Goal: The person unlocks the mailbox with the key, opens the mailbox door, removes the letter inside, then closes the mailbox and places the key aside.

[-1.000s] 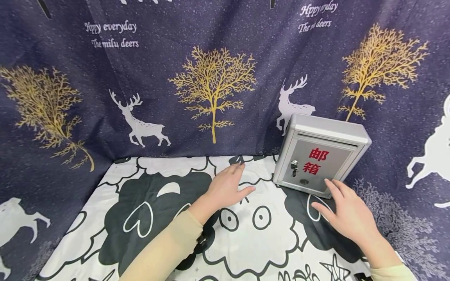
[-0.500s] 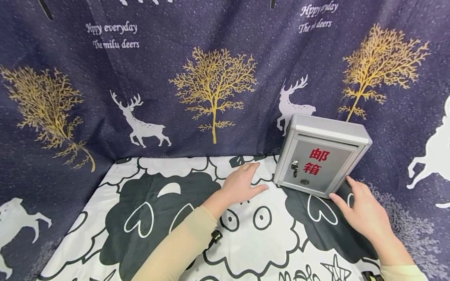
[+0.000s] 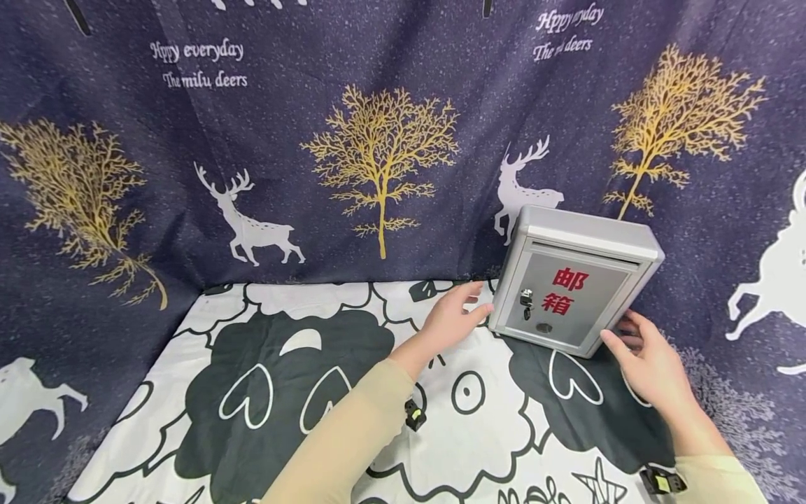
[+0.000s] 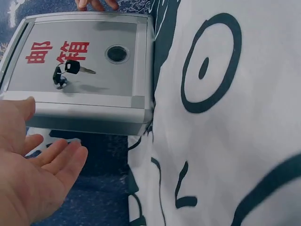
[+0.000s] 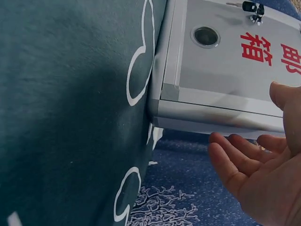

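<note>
A silver metal mailbox with red characters on its door stands tilted back against the curtain, right of centre in the head view. Small keys hang from its lock, left of the characters. My left hand is at the mailbox's left side, thumb close to the front edge, fingers loosely bent and apart from the wall in the left wrist view. Across from it, my right hand is by the lower right side, thumb near the front edge and fingers beside the side wall. Whether either hand touches the metal, I cannot tell.
A black-and-white cartoon cloth covers the table. Behind it hangs a dark blue curtain printed with deer and golden trees, meeting the table just behind the mailbox. Black straps with small devices sit at both wrists.
My left hand has moved right to the mailbox's left side. The right hand has shifted from before the door to the lower right side. The mailbox has not moved.
</note>
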Action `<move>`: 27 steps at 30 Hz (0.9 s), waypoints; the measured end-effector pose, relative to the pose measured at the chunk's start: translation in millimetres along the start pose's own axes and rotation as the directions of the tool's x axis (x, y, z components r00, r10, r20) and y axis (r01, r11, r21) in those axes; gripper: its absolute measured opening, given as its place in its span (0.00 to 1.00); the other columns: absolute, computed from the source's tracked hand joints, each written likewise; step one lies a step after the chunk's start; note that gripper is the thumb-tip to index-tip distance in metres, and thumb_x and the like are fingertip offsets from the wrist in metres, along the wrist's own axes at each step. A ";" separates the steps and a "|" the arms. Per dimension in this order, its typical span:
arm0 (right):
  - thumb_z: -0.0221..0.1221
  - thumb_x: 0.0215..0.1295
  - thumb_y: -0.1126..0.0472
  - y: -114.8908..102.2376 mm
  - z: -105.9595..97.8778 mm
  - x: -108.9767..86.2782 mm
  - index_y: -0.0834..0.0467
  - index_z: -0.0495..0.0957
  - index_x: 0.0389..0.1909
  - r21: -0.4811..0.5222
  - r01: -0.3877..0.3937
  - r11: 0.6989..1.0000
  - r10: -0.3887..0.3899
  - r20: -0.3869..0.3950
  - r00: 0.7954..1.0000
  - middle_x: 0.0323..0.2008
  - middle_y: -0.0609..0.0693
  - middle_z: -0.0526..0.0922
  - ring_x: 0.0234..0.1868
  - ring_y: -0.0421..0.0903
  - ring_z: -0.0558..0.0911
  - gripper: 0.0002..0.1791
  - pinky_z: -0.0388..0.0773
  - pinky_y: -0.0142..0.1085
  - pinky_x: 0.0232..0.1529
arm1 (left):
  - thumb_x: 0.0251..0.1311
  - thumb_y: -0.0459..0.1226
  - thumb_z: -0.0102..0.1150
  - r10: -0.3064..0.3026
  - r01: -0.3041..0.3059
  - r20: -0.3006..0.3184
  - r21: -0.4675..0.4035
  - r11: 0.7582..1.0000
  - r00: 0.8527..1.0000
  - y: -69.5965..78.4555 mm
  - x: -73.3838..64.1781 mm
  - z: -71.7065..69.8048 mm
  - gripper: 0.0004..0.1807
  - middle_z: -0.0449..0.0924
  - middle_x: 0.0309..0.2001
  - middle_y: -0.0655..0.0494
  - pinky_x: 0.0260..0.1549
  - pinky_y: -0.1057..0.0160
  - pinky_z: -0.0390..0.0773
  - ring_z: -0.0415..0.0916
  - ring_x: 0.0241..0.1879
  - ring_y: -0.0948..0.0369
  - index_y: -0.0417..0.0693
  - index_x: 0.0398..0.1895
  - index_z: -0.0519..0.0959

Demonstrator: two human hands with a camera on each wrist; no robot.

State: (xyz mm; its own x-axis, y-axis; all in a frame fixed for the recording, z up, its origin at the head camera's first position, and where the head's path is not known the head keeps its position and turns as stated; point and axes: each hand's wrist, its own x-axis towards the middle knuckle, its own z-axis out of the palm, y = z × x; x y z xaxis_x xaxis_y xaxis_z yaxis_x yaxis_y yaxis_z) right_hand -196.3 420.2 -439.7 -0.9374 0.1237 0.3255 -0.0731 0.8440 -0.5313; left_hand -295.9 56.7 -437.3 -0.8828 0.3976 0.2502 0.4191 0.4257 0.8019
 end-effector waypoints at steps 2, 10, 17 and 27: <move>0.60 0.87 0.47 -0.2 -0.8 1.2 0.72 0.60 0.83 -0.014 -0.007 1.000 0.007 -0.024 1.000 0.66 0.75 0.80 0.58 0.73 0.85 0.41 0.79 0.42 0.43 | 0.83 0.52 0.63 -0.013 0.013 -0.017 -0.020 1.000 1.000 1.0 4.8 5.1 0.33 0.80 0.74 0.52 0.65 0.57 0.81 0.81 0.70 0.55 0.52 0.85 0.71; 0.58 0.88 0.47 -1.4 0.3 6.9 0.72 0.63 0.81 -0.025 -0.026 0.999 0.025 -0.049 0.998 0.65 0.74 0.80 0.57 0.71 0.86 0.39 0.77 0.42 0.40 | 0.84 0.49 0.61 -0.002 0.004 -0.026 0.079 0.997 1.000 3.1 15.9 18.4 0.32 0.81 0.74 0.55 0.66 0.58 0.80 0.82 0.69 0.59 0.53 0.85 0.71; 0.60 0.87 0.47 -0.9 3.1 11.2 0.71 0.68 0.79 -0.027 -0.034 0.999 0.031 -0.077 0.997 0.63 0.71 0.83 0.53 0.66 0.89 0.36 0.75 0.36 0.36 | 0.85 0.51 0.60 0.011 -0.009 -0.008 0.170 0.985 1.000 6.1 20.9 22.7 0.33 0.78 0.77 0.57 0.67 0.56 0.80 0.82 0.69 0.60 0.58 0.87 0.68; 0.64 0.83 0.52 -2.2 4.7 10.7 0.68 0.79 0.71 -0.008 -0.048 0.999 0.046 -0.156 0.987 0.54 0.68 0.90 0.35 0.07 0.65 0.28 0.69 0.21 0.30 | 0.85 0.50 0.60 0.030 -0.032 0.012 0.173 0.984 0.999 5.8 25.9 33.9 0.34 0.79 0.76 0.58 0.65 0.59 0.80 0.84 0.67 0.58 0.54 0.88 0.67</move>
State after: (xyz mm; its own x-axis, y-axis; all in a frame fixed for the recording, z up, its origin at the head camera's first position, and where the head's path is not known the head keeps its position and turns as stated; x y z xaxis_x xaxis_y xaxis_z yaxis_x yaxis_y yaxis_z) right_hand -207.8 417.2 -438.7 -0.8750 0.2424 0.4191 -0.0254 0.8414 -0.5397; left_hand -309.1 97.0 -444.5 -0.8670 0.4199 0.2681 0.4776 0.5471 0.6874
